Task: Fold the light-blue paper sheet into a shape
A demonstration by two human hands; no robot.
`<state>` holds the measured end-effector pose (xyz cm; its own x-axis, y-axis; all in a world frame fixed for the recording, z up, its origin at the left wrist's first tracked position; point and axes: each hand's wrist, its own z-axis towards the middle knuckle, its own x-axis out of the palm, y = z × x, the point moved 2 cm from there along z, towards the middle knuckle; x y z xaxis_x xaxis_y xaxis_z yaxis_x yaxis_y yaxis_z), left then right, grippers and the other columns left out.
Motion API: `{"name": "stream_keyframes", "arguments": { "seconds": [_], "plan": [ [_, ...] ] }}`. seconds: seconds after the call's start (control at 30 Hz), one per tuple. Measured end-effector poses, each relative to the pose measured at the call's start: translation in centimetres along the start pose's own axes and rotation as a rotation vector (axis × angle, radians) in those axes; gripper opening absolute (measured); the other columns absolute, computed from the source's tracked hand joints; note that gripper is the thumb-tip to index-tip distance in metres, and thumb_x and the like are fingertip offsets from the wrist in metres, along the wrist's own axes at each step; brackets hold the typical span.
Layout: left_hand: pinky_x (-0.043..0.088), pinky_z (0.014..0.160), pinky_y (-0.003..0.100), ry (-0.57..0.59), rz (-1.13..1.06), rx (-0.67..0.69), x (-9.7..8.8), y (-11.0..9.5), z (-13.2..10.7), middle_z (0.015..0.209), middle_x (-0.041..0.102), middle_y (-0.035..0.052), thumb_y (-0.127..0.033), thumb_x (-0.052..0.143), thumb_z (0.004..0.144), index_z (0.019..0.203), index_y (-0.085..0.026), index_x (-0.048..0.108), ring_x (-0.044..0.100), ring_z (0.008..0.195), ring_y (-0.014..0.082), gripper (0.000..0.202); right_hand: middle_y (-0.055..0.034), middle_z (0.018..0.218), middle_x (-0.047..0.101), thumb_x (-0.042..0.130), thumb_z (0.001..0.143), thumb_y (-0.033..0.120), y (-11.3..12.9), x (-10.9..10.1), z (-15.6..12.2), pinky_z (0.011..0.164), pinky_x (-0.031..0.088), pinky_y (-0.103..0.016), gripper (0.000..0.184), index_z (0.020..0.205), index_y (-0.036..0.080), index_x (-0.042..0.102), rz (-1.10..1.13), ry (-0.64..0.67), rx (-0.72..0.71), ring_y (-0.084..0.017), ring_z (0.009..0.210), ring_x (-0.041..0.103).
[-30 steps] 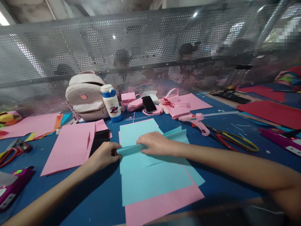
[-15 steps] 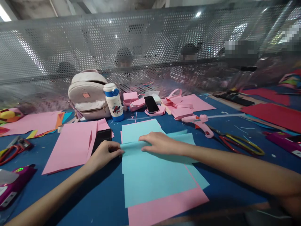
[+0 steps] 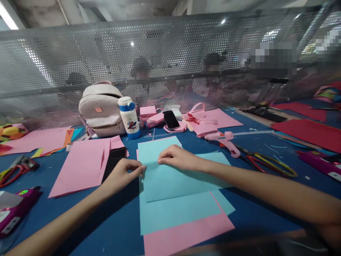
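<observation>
Blue paper (image 3: 183, 185), both hands (image 3: 125, 175) (image 3: 179, 158) curled against it, grip unclear, backpack (image 3: 99, 105) and bottle (image 3: 129, 120), contents hidden

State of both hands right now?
Left hand: partly closed at edge of rectangular light-blue paper sheet; pinch unclear.
Right hand: partly closed, on same sheet; grip unclear.

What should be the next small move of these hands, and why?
Perhaps the right hand should smooth the top light-blue sheet along its upper edge, since it already lies there, while the left hand, whose fingertips are by the upper left corner, could steady it.
</observation>
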<state>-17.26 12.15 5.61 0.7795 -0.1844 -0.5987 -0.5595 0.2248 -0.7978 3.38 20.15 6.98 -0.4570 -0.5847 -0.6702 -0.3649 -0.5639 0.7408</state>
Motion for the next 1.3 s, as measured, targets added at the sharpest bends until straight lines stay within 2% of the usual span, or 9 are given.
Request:
{"name": "stream_keyframes", "arguments": {
  "seconds": [0.07, 0.17, 0.23, 0.4, 0.53, 0.7, 0.97, 1.2, 1.3],
  "plan": [
    [0.035, 0.056, 0.022, -0.032, 0.022, 0.008, 0.1, -0.2, 0.1, 0.059, 0.061, -0.0005, -0.042, 0.054, 0.09, 0.064, -0.013, 0.067, 0.052, 0.058, 0.0125, 0.041, 0.0007, 0.065, 0.057, 0.057, 0.086, 0.033, 0.1, -0.1, -0.1, 0.057, 0.028, -0.023, 0.026, 0.073, 0.013, 0.069, -0.023, 0.009, -0.004, -0.012, 0.062, 0.045],
    [0.043, 0.065, 0.022, -0.066, 0.017, 0.011, 0.4, -0.7, 0.3, 0.078, 0.074, 0.003, -0.041, 0.059, 0.088, 0.082, -0.015, 0.075, 0.063, 0.073, 0.0174, 0.031, 0.0011, 0.064, 0.058, 0.057, 0.086, 0.031, 0.8, 0.0, -0.3, 0.055, 0.026, -0.024, 0.025, 0.075, 0.014, 0.071, -0.053, 0.035, -0.018, -0.011, 0.061, 0.045],
    [0.045, 0.069, 0.023, -0.059, 0.029, 0.032, 0.7, -1.2, 0.5, 0.086, 0.076, 0.0041, -0.038, 0.059, 0.089, 0.086, -0.015, 0.077, 0.066, 0.079, 0.0193, 0.029, 0.0015, 0.062, 0.056, 0.057, 0.086, 0.031, 1.3, 0.2, -0.5, 0.054, 0.025, -0.024, 0.025, 0.076, 0.014, 0.071, -0.062, 0.032, -0.022, -0.011, 0.059, 0.044],
    [0.043, 0.065, 0.022, -0.08, 0.116, 0.109, 0.8, -2.2, 0.4, 0.078, 0.075, 0.0036, -0.035, 0.055, 0.091, 0.08, -0.014, 0.075, 0.065, 0.071, 0.0174, 0.031, 0.0011, 0.065, 0.059, 0.058, 0.085, 0.03, 1.4, -0.1, -0.9, 0.057, 0.027, -0.023, 0.024, 0.077, 0.014, 0.073, -0.068, 0.031, -0.028, -0.011, 0.062, 0.046],
    [0.039, 0.057, 0.021, -0.116, 0.124, 0.046, -0.6, -1.5, -0.1, 0.07, 0.071, 0.0037, -0.041, 0.055, 0.089, 0.077, -0.013, 0.075, 0.059, 0.064, 0.0156, 0.036, 0.0021, 0.065, 0.057, 0.06, 0.085, 0.034, 0.5, -1.9, -2.1, 0.057, 0.029, -0.023, 0.025, 0.075, 0.014, 0.072, -0.079, 0.05, 0.012, -0.011, 0.061, 0.044],
    [0.037, 0.054, 0.021, -0.064, 0.112, -0.033, -2.7, -0.3, -0.9, 0.068, 0.066, 0.0045, -0.049, 0.054, 0.087, 0.074, -0.012, 0.073, 0.053, 0.062, 0.0151, 0.043, 0.0035, 0.061, 0.048, 0.059, 0.086, 0.041, -1.1, -4.2, -4.4, 0.055, 0.027, -0.023, 0.033, 0.071, 0.014, 0.069, -0.085, 0.088, 0.038, -0.01, 0.058, 0.037],
    [0.034, 0.052, 0.022, -0.039, 0.074, -0.121, -3.7, 1.0, -1.8, 0.067, 0.062, 0.0042, -0.056, 0.053, 0.087, 0.075, -0.011, 0.07, 0.049, 0.059, 0.0142, 0.049, -0.003, 0.072, 0.065, 0.057, 0.083, 0.051, -3.3, -6.5, -7.7, 0.063, 0.036, -0.026, 0.041, 0.075, 0.014, 0.072, -0.11, 0.001, 0.175, -0.016, 0.067, 0.052],
    [0.036, 0.055, 0.022, -0.109, 0.07, -0.14, -4.4, 1.4, -2.1, 0.071, 0.066, 0.0053, -0.055, 0.058, 0.083, 0.075, -0.012, 0.073, 0.052, 0.063, 0.0156, 0.046, -0.0027, 0.068, 0.065, 0.063, 0.078, 0.049, -2.6, -8.4, -10.1, 0.058, 0.04, -0.026, 0.035, 0.076, 0.016, 0.074, -0.112, -0.102, 0.296, -0.015, 0.061, 0.055],
    [0.031, 0.052, 0.021, -0.161, 0.072, -0.145, -4.5, 1.2, -1.8, 0.061, 0.059, 0.002, -0.055, 0.062, 0.079, 0.068, -0.013, 0.07, 0.047, 0.058, 0.0126, 0.045, -0.0029, 0.07, 0.067, 0.064, 0.077, 0.047, -2.4, -8.8, -10.7, 0.059, 0.044, -0.026, 0.032, 0.075, 0.017, 0.073, -0.072, -0.121, 0.293, -0.015, 0.06, 0.059]
  ]
}}
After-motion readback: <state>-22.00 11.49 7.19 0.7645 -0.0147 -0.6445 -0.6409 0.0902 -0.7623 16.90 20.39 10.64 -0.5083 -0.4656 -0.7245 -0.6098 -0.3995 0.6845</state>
